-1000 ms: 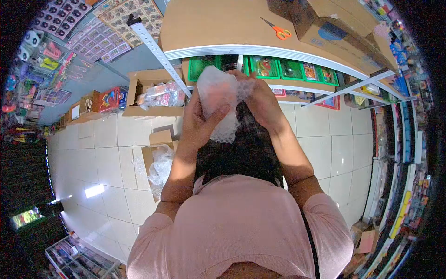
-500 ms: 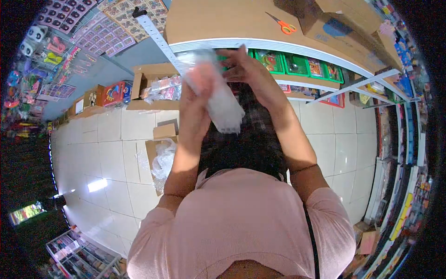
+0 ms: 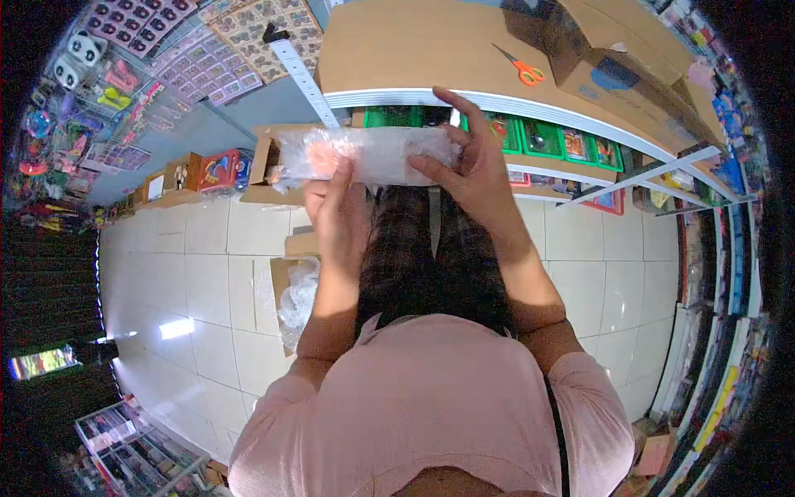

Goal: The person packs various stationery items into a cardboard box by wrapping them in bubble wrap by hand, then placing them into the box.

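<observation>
A clear plastic package (image 3: 377,156) lies crosswise between my two hands, with something pale orange showing inside its left part. My left hand (image 3: 335,207) grips the package from below near that orange part, thumb on the front. On the right, my right hand (image 3: 476,170) pinches the other end between thumb and fingers, its index finger stretched upward. Behind the package is the front edge of a shelf covered with brown cardboard (image 3: 414,50). Orange-handled scissors (image 3: 527,73) rest on that cardboard.
Green trays (image 3: 542,139) with small goods sit under the shelf top. A large cardboard box (image 3: 621,74) stands on its right. An upright metal post (image 3: 305,83) rises at the left. Crumpled plastic (image 3: 300,294) lies in a carton on the tiled floor (image 3: 207,290).
The package has turned from a steep slant to nearly level. My right hand, apart from it before, has come down onto its right end. My left hand has moved slightly lower.
</observation>
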